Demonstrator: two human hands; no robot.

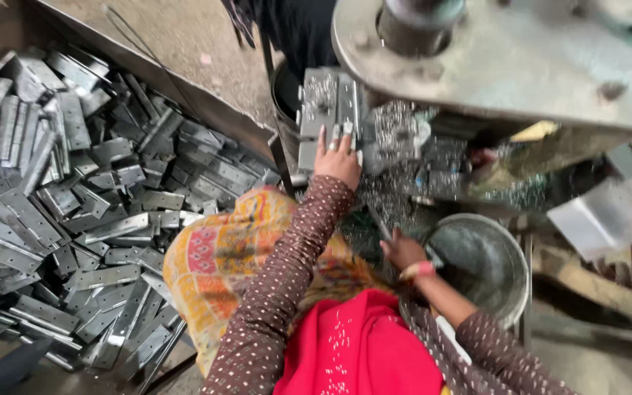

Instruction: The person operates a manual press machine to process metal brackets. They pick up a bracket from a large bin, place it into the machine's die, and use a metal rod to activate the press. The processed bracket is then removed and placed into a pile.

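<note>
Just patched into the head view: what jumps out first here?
A big heap of flat grey metal hinge plates fills the left side. At top centre the left hand rests on a metal plate at the edge of a heavy grey press machine. Lower right, the right hand hangs beside a round metal basin.

Heap of flat metal strips point(74, 219) at left; round metal basin point(488, 263) lower right; press machine plate point(521, 58) above.

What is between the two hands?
In the head view, a heap of shiny metal shavings covers the stretch between the left hand, up on the grey metal plates, and the right hand by the round pan.
</note>
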